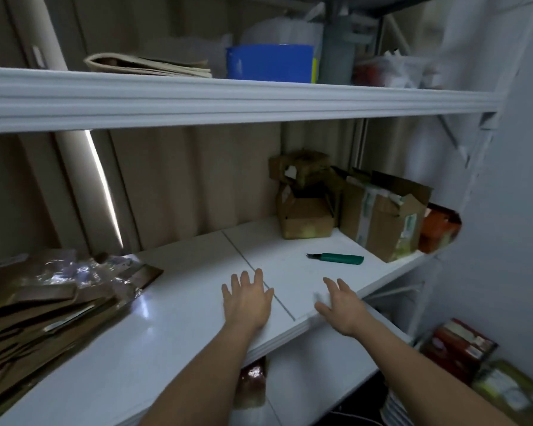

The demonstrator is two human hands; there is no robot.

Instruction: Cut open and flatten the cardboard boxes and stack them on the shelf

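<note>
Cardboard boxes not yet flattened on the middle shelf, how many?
2, possibly more hidden. The small box sits at the back with crumpled cardboard on top; the taped box stands to its right, flaps open. Flattened cardboard lies at the shelf's left end.

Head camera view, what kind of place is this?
Probably a storeroom or storage closet: white shelving crowded with stored goods, cardboard boxes at the back, a pile of flattened cardboard on the left, and a green utility knife lying out.
</note>
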